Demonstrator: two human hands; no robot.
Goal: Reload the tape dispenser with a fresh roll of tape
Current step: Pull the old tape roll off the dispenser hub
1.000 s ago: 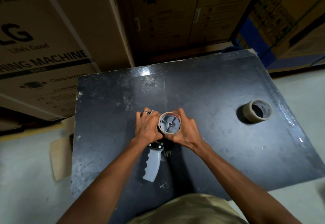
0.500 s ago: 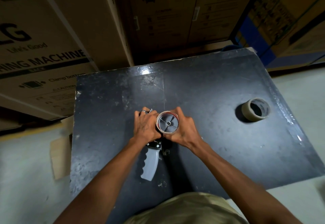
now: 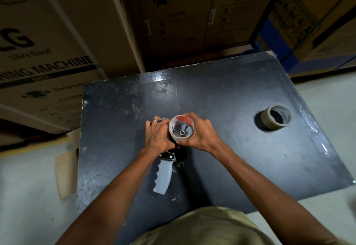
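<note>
A tape dispenser with a grey grooved handle (image 3: 162, 175) lies on the black table (image 3: 240, 158), handle toward me. My left hand (image 3: 158, 137) grips the dispenser's body beside the hub. My right hand (image 3: 200, 134) holds a thin, nearly spent tape core (image 3: 174, 124) around the grey spoked hub (image 3: 182, 132); the core sits raised and tilted, its red inner wall showing. A fuller brownish tape roll (image 3: 274, 117) lies on the table at the right, apart from both hands.
Large cardboard washing-machine boxes (image 3: 48, 42) stand close behind and left of the table. A blue frame (image 3: 269, 33) with more boxes is at the back right. A cardboard scrap (image 3: 65, 175) lies on the pale floor by the table's left edge.
The thin core has risen and tilted off the hub, exposing its red inner wall. Both hands stay at the dispenser.
</note>
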